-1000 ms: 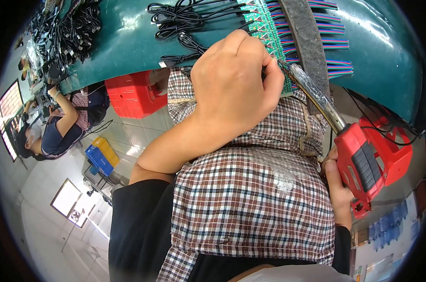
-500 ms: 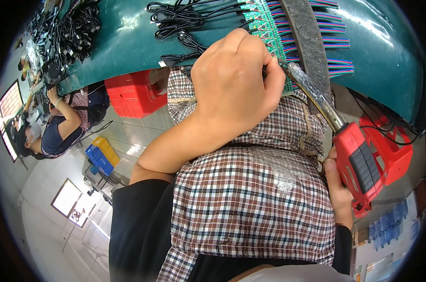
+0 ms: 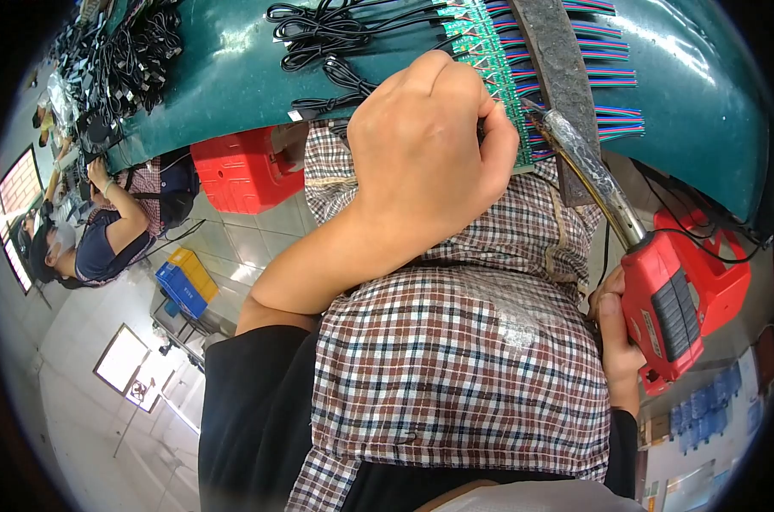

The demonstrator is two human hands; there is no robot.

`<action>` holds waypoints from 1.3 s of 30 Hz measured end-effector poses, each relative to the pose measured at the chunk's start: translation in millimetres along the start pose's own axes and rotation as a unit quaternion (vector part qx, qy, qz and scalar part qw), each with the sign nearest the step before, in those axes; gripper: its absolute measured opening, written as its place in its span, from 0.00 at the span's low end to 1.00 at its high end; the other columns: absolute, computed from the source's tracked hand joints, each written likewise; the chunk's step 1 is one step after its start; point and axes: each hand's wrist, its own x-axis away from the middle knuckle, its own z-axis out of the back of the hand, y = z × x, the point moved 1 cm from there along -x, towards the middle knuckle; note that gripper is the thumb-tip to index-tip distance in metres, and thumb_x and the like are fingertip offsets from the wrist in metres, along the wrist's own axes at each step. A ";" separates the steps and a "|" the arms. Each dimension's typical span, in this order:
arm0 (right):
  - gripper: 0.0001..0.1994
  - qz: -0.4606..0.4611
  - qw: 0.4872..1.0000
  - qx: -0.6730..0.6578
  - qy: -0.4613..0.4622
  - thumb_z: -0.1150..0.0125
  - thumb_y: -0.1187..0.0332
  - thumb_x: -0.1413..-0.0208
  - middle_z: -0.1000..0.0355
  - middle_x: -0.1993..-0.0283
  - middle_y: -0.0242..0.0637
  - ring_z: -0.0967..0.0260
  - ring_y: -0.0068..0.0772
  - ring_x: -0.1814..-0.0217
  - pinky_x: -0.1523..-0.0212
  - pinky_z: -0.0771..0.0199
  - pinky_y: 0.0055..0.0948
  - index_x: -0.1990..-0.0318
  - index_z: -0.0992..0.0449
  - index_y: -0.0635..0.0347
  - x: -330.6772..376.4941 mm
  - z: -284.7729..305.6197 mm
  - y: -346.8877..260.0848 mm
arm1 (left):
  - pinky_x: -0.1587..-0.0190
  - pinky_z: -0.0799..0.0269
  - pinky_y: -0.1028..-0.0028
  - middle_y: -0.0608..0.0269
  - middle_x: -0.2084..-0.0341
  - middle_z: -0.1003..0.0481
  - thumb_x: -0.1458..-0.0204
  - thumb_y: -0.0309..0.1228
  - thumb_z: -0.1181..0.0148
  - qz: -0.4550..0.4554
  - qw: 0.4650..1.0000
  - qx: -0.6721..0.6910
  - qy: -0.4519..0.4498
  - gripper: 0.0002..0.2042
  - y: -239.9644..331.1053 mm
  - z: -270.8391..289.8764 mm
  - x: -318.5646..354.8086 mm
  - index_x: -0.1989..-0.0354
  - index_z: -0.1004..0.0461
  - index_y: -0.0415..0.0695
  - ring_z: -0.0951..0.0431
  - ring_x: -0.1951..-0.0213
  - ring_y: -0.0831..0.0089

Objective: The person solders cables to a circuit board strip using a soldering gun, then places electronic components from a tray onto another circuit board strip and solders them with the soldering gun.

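- The green tabletop (image 3: pixel 233 77) carries black cables (image 3: pixel 318 34).
- The red soldering gun (image 3: pixel 668 316) looks rigid and fairly heavy; right hand (image 3: pixel 613 337) is clamped on its grip, the sensible hold.
- The green strip board (image 3: pixel 498 68), thin and fragile, lies at the tabletop's edge under the closed left hand (image 3: pixel 429 145).
- Nothing visibly differs from a second ago.

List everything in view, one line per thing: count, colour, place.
Work table: one, dark green, across the top.
Circuit strip: one, green, on the table under the left hand.
Ribbon wires: many, multicoloured, running right from the strip.
Black cables: several bundles, on the table, top left.
Soldering gun: one, red with metal barrel, tip at the strip.
Red crate: one, below the table.
Blue crate: one, on the floor, left.
Co-worker: one, seated far left.
Checked apron: one, brown and white, over the lap.
Left hand: fisted on the strip.
Right hand: grips the soldering gun.
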 end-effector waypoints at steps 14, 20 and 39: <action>0.09 -0.008 0.999 -0.001 0.031 0.44 0.79 0.39 0.31 0.65 0.34 0.35 0.23 0.67 0.65 0.32 0.24 0.52 0.29 0.68 10.7 -1.5 -0.2 | 0.76 0.33 0.83 0.71 0.78 0.27 0.52 0.25 0.30 0.032 0.994 0.061 -0.082 0.06 -2.0 15.5 -3.1 0.75 0.23 0.43 0.29 0.79 0.83; 0.11 -0.096 0.981 -0.169 0.019 0.42 0.80 0.40 0.30 0.64 0.34 0.33 0.23 0.66 0.63 0.31 0.25 0.51 0.29 0.68 6.3 -2.9 -5.4 | 0.74 0.31 0.83 0.70 0.78 0.27 0.53 0.25 0.30 0.017 0.994 0.040 -0.099 0.05 -2.8 18.4 -11.4 0.75 0.22 0.43 0.28 0.78 0.82; 0.10 -0.036 0.999 -0.016 -0.009 0.42 0.80 0.41 0.30 0.60 0.37 0.32 0.26 0.60 0.57 0.31 0.26 0.52 0.28 0.68 7.0 -1.5 -3.2 | 0.73 0.33 0.80 0.70 0.79 0.29 0.58 0.22 0.33 0.005 0.991 0.041 -0.128 0.05 -2.1 18.2 -19.3 0.77 0.24 0.43 0.30 0.78 0.81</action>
